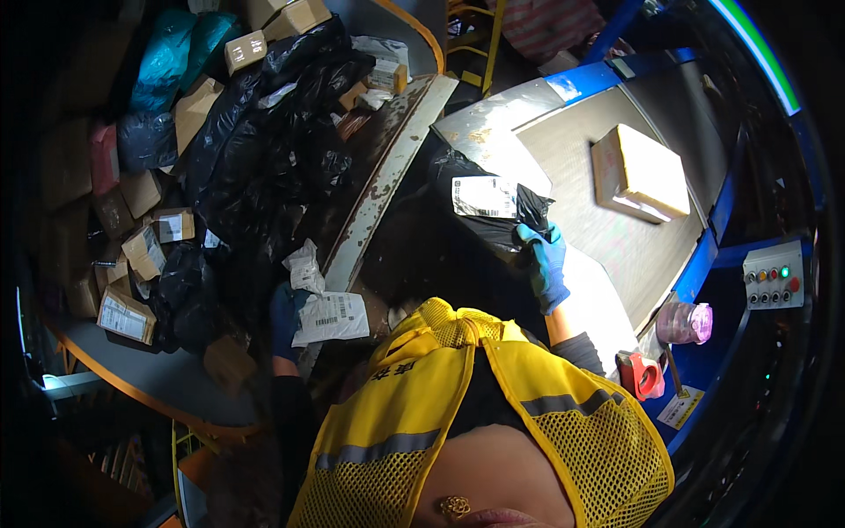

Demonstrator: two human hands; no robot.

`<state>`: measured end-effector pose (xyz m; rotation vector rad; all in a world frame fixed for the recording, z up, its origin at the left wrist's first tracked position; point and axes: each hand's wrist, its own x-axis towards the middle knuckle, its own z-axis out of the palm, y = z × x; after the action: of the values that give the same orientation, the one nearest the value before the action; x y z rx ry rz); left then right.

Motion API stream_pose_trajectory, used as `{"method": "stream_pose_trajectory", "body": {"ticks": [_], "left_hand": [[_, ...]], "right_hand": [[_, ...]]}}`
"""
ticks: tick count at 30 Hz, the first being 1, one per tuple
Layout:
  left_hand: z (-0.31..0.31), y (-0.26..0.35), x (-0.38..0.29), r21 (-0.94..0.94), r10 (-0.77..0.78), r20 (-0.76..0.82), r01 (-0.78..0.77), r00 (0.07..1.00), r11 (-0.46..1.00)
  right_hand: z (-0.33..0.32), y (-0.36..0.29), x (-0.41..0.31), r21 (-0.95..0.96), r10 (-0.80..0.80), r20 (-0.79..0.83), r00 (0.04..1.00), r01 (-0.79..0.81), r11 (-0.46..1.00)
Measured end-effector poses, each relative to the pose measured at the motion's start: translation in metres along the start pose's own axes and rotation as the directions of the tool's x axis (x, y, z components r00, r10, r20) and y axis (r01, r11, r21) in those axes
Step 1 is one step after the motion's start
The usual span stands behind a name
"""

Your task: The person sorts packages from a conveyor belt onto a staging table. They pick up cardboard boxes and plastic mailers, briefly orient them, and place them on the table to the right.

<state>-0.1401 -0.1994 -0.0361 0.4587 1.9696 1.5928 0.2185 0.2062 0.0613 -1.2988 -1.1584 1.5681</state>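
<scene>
My right hand point(545, 261), in a light-blue work glove, grips the near right corner of a black plastic mailer bag point(535, 206). A white shipping label point(484, 197) faces up on that bag, which is held beside the metal edge of a belt conveyor point(561, 148). In shadow on the left, my gloved left hand point(288, 320) holds the left edge of a white plastic mailer point(337, 317) with a printed label; its fingers are partly hidden. Just above it is a smaller crumpled white packet point(304, 267); whether that hand also holds it is unclear.
A cardboard box point(640, 171) lies on the belt. Left, parcels and black bags point(244, 145) are heaped behind a worn metal ledge point(383, 191). By the conveyor's near side are a tape dispenser point(642, 376), a plastic bottle point(684, 323) and a button control box point(773, 276).
</scene>
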Motion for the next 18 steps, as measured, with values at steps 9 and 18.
{"method": "stream_pose_trajectory", "body": {"ticks": [9, 18], "left_hand": [[0.004, 0.016, -0.004, 0.059, -0.017, 0.011, 0.017, 1.000, 0.998], [-0.004, -0.006, -0.012, -0.029, 0.019, -0.055, -0.021, 0.998, 0.999]], "right_hand": [[-0.035, -0.025, 0.016, 0.213, -0.191, 0.239, 0.952, 0.141, 0.967], [-0.165, 0.021, 0.093, -0.634, -0.692, -0.143, 0.707, 0.472, 0.613]]}}
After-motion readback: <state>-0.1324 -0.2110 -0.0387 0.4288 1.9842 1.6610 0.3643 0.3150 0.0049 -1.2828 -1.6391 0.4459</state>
